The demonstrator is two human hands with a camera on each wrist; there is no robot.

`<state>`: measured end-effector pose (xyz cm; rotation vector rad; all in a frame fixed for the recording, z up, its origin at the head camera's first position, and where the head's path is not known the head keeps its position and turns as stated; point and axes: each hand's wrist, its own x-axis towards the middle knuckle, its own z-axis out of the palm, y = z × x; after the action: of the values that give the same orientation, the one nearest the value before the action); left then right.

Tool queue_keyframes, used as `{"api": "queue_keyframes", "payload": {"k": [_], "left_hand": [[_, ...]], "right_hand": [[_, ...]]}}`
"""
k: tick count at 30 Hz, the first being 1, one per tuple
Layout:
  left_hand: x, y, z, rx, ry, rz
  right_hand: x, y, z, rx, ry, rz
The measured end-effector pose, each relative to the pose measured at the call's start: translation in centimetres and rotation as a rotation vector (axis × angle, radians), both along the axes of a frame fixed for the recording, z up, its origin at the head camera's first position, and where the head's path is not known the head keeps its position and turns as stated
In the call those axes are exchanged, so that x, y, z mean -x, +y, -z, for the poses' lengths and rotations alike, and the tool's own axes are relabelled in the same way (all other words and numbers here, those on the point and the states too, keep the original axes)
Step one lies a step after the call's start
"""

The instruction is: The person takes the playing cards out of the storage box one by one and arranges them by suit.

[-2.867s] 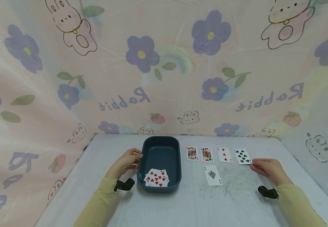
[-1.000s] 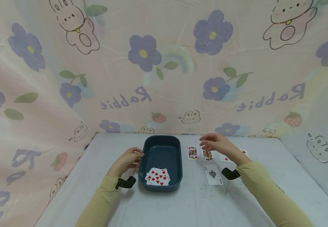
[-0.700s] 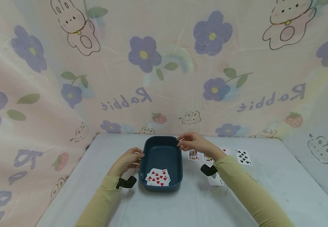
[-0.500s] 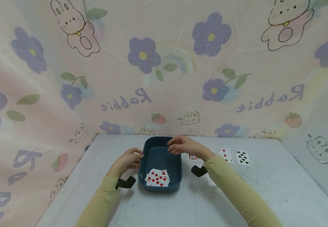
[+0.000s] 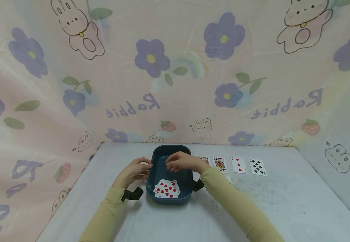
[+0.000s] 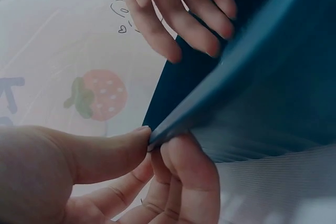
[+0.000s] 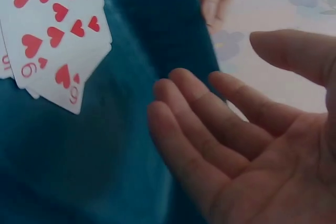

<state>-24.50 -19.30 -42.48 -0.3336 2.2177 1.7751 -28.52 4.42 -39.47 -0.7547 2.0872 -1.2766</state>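
A dark blue rectangular tub stands on the table, with a small fanned pile of heart playing cards lying at its near end. My left hand is at the tub's left side; the left wrist view shows its thumb and fingers pinching the tub's rim. Over the inside of the tub hovers my right hand, palm down. In the right wrist view that hand has loosely bent fingers and nothing between them, beside the heart cards.
Right of the tub lies a row of face-up cards: a king of diamonds partly covered by the right hand, a face card, a three of hearts and a clubs card. The right sleeve mostly hides another card. A patterned cloth hangs behind.
My right hand has left the clubs card at the far right and moved left across the row to over the tub. The left hand stays at the tub's rim.
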Motion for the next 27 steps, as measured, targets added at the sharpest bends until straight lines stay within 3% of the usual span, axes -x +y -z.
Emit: {"api": "queue_keyframes", "payload": {"k": [12, 18, 27], "left_hand": [[0.2, 0.0, 0.2, -0.009, 0.002, -0.006], [0.1, 0.0, -0.1, 0.001, 0.005, 0.004], [-0.1, 0.2, 0.0, -0.01, 0.01, -0.008]], "right_hand": [[0.5, -2.6, 1.1, -0.235, -0.088, 0.009], [0.2, -2.7, 1.0, -0.293, -0.124, -0.021], [0.2, -2.8, 1.6, -0.346, -0.057, -0.086]]}}
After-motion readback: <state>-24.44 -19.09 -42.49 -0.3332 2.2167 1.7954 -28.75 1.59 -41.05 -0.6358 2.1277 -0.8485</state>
